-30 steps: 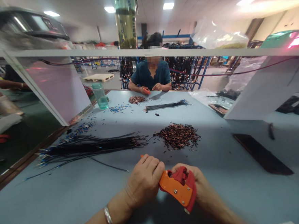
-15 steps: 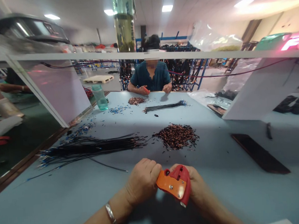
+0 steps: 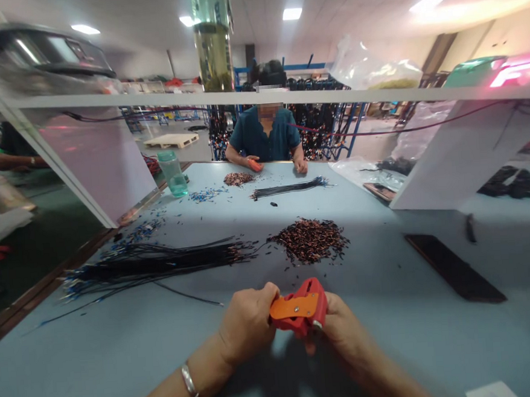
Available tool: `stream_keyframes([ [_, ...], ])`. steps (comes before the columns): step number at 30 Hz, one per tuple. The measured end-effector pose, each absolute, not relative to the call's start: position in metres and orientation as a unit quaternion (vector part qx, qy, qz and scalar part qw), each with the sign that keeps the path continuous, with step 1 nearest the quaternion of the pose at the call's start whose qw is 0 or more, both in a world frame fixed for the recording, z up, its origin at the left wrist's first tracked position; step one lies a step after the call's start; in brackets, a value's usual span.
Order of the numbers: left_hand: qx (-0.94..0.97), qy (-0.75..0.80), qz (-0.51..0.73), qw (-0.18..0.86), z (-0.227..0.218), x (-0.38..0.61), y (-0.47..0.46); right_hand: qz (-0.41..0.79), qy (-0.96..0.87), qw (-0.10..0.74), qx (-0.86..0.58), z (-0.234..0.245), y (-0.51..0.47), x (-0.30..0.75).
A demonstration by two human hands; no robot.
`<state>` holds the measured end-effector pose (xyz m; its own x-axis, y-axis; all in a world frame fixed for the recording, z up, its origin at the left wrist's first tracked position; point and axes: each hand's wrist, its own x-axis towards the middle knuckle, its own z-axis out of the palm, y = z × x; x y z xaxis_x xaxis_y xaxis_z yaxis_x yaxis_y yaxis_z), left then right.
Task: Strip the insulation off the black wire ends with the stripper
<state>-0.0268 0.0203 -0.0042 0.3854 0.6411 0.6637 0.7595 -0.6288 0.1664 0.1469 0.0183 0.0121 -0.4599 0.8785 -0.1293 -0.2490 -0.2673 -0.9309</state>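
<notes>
A red and orange hand tool, by its look a wire stripper (image 3: 296, 308), is held over the near part of the table. My left hand (image 3: 249, 320) is closed at the tool's orange end, the thumb on top; its fingertips are hidden. From the other side my right hand (image 3: 344, 326) is closed around the red body, most of its fingers behind it. No wire shows in either hand. Beyond the tool lies a heap of short black and copper-coloured offcuts (image 3: 311, 240). To the left lies a bundle of black wires (image 3: 160, 260) with blue ends, one wire straying toward my left hand.
A dark flat slab (image 3: 454, 267) lies at the right. Small blue pieces (image 3: 147, 230) are scattered at the left edge, near a green bottle (image 3: 172, 173). Across the table sits a person (image 3: 265, 135) with a red tool, a smaller offcut heap and wires. A shelf (image 3: 307, 96) spans overhead.
The wire stripper has turned between my hands, from slanting down at the right to nearly level, and sits slightly higher. The person opposite has shifted both hands a little.
</notes>
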Motion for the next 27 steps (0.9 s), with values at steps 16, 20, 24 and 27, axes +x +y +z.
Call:
stream_keyframes([
  [16,-0.454,-0.468,-0.576,-0.493,0.021,-0.043,0.037,0.53,-0.474,0.497,-0.498,0.008,0.049,0.179],
  [20,-0.209,-0.386,-0.557,-0.705,0.025,-0.038,0.039,0.537,-0.489,0.477,-0.495,0.004,0.05,0.176],
  [24,-0.154,-0.35,-0.55,-0.742,0.02,-0.037,0.041,0.55,-0.489,0.471,-0.485,0.0,0.051,0.176],
  [27,-0.14,-0.337,-0.545,-0.754,0.016,-0.035,0.041,0.589,-0.437,0.489,-0.472,0.0,0.052,0.18],
])
